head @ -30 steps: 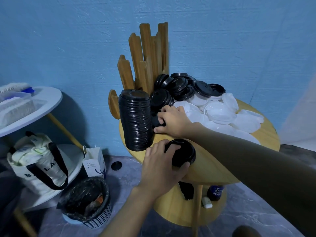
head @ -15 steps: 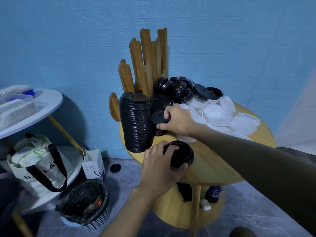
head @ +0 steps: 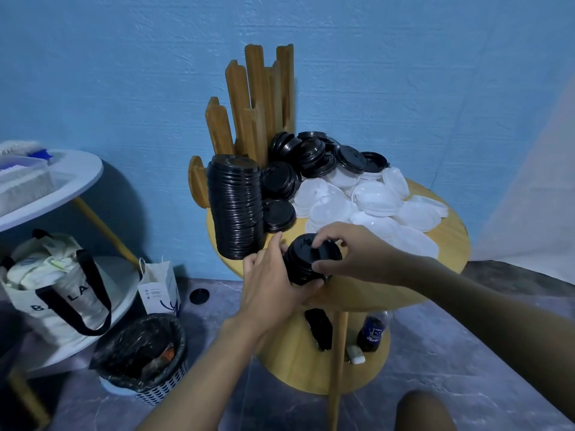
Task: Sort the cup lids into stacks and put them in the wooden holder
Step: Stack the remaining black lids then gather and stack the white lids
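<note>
On the table [head: 448, 244], the tall lid stack [head: 235, 209] stands before the wooden holder [head: 258, 104], loose lids [head: 357, 200] right.

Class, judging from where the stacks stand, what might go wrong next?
The small stack of black lids, gripped by the left hand and right hand at the wooden table edge, may drop; one black lid lies on the floor. The left hand might nudge the tall stack beside it.
</note>
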